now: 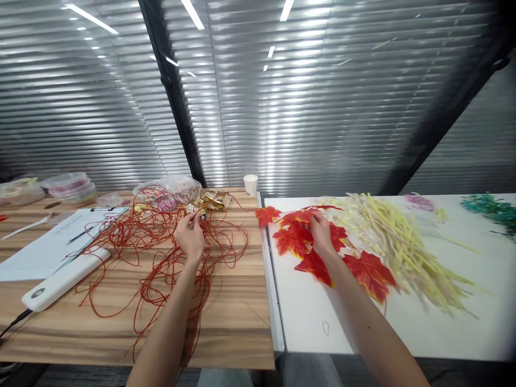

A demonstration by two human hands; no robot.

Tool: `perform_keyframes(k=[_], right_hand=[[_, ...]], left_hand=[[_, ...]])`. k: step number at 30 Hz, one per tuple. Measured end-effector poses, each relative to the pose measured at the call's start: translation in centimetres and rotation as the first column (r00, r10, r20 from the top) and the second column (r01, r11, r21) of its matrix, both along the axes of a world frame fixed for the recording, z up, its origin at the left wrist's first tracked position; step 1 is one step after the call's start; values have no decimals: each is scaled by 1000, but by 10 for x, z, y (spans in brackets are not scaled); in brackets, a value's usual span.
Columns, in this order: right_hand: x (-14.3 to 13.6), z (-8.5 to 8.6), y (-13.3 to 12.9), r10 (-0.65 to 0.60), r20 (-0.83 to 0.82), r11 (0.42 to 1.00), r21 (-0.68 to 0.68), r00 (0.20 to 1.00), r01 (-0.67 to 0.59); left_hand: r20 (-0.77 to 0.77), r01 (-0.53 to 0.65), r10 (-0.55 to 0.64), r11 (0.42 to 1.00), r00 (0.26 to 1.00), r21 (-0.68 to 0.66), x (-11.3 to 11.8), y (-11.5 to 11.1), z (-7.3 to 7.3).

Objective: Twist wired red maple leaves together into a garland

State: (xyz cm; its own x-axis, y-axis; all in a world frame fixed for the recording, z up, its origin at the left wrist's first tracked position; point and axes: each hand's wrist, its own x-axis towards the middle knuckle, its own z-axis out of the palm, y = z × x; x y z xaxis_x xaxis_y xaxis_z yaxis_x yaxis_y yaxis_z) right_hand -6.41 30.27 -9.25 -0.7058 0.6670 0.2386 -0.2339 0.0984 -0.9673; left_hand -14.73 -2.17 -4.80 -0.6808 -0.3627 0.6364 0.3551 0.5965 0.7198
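Observation:
My left hand [190,237] is closed in a pinch on a strand of thin red cord [150,279], over the wooden table. Loose loops of that cord spread in a big tangle around the hand and below it. On the white table, my right hand [321,232] grips a sprig of red artificial maple leaves [368,271] near its upper part. Several leaves with yellow edges fan out on both sides of the hand and wrist. A strand runs from the cord tangle towards the leftmost leaf [267,216]; I cannot tell whether they are joined.
Pale yellow artificial stems [403,252] lie right of the leaves, with green sprigs [492,210] beyond. A paper cup [250,185] and gold wrappers [213,200] stand at the back. At left are a clipboard [52,244], a white bar-shaped device [66,278] and plastic tubs [72,188].

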Motion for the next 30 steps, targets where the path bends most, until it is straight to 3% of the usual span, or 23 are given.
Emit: perform_keyframes(k=[3, 5, 9, 12, 14, 19, 24, 27, 30], right_hand=[[1, 6, 0, 41, 9, 992, -116, 999, -39], [2, 8, 1, 25, 28, 993, -120, 999, -22], [6, 8, 7, -91, 112, 995, 51, 990, 86], [9, 10, 12, -248, 139, 951, 224, 959, 213], [10, 14, 12, -322, 93, 924, 245, 942, 292], [14, 30, 3, -447, -119, 880, 120, 887, 460], [25, 48, -19, -449, -240, 864, 130, 861, 486], [33, 56, -37, -413, -285, 837, 255, 865, 484], [38, 57, -52, -294, -282, 818, 421, 913, 393]], left_hand=[[10, 7, -7, 1000, 1000, -10, 2, 0, 1], [11, 3, -3, 1000, 1000, -21, 3, 0, 2], [19, -2, 3, 999, 1000, -34, 6, 1, 5], [19, 0, 1, 1000, 1000, -27, 6, 1, 5], [15, -2, 2, 999, 1000, -38, 7, 1, 5], [0, -17, 17, 996, 1000, -92, 8, 1, 7], [-14, -19, 17, 991, 1000, -133, 11, 2, 10], [-27, -14, 10, 986, 1000, -168, 14, 4, 12], [-40, -9, 1, 977, 999, -212, 17, 6, 14]])
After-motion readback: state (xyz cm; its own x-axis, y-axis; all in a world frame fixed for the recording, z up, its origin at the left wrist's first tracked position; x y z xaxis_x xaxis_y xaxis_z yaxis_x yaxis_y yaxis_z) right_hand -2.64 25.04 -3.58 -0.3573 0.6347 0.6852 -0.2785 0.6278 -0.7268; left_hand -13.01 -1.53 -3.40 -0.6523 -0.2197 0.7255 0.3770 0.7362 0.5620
